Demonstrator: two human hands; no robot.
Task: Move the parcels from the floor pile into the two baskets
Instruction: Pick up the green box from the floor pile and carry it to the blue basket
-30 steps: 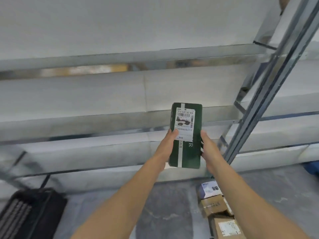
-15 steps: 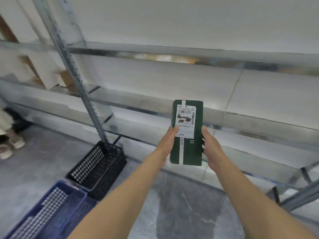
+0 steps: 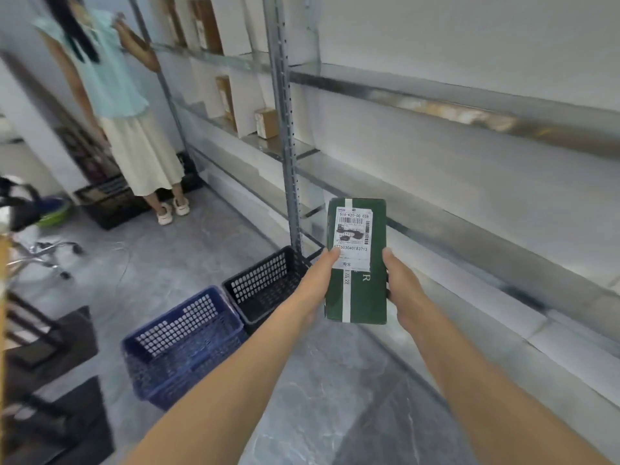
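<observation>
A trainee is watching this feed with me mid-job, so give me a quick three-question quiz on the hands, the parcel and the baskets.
1. True or false: the left hand and the right hand both hold the green parcel.
2. The blue basket and the black basket stand side by side on the floor. Which is nearer the shelf post? A) blue B) black
3. Fill in: the parcel's front bears a white ____.
Key: 1 true; 2 B; 3 label.
</observation>
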